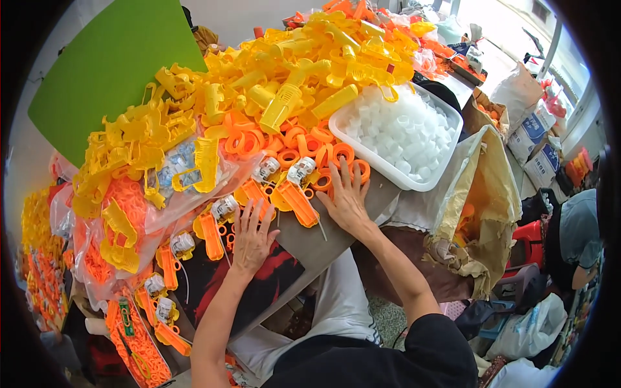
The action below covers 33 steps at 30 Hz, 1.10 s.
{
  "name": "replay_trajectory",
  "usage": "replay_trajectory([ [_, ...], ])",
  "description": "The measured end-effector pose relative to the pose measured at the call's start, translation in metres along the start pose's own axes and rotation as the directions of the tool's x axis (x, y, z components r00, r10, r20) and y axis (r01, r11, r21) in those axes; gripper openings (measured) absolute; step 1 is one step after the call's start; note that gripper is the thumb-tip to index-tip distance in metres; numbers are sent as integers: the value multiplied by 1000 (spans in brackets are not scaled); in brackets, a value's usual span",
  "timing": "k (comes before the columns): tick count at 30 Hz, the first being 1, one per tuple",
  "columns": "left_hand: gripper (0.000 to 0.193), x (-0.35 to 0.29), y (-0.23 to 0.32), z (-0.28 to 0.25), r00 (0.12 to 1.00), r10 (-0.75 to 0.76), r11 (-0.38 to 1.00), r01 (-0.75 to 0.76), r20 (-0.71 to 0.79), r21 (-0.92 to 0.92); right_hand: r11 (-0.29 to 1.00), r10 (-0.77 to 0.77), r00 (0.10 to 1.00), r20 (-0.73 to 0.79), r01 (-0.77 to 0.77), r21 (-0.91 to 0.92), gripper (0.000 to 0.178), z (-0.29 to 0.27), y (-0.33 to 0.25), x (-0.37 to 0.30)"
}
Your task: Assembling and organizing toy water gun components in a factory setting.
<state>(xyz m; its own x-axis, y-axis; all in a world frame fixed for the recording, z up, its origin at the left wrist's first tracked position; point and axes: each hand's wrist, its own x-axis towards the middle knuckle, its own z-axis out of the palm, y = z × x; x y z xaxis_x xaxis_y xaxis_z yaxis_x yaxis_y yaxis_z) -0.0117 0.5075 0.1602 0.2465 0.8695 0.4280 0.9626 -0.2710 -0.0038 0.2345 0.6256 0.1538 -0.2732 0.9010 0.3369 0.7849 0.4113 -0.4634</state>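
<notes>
My left hand (252,239) lies palm down with its fingers stretched out. It is beside a row of orange plastic handle-like pieces (296,199), each with a white and metallic part (225,207) attached and a thin pale tube hanging off some of them. My right hand (346,202) has its fingers spread over the edge of a heap of orange plastic rings (305,143), the fingertips touching or just above the nearest rings. Neither hand grasps anything that I can see. More orange assemblies (169,266) run down the table's left side.
Yellow plastic shells (281,107) are piled high at the back. A white tub (420,185) of translucent caps stands right of the rings, and an open paper sack (482,213) is beside the table. A long box of small orange parts (139,352) sits lower left. A person (576,236) is at far right.
</notes>
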Motion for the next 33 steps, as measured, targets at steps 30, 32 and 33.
replay_trajectory([
  [30, 20, 27, -108, -70, 843, -122, 985, 166, -524, 39, 748, -490, 841, -230, 541, 385, 30, 37, -121, -30],
  [32, 23, 50, -149, -80, 837, -147, 961, 246, -528, 122, 752, -500, 800, -333, 591, 291, 29, 46, -115, -32],
  [33, 23, 58, -166, -84, 837, -147, 962, 245, -528, 119, 755, -499, 801, -332, 590, 288, 29, 47, -116, -32],
])
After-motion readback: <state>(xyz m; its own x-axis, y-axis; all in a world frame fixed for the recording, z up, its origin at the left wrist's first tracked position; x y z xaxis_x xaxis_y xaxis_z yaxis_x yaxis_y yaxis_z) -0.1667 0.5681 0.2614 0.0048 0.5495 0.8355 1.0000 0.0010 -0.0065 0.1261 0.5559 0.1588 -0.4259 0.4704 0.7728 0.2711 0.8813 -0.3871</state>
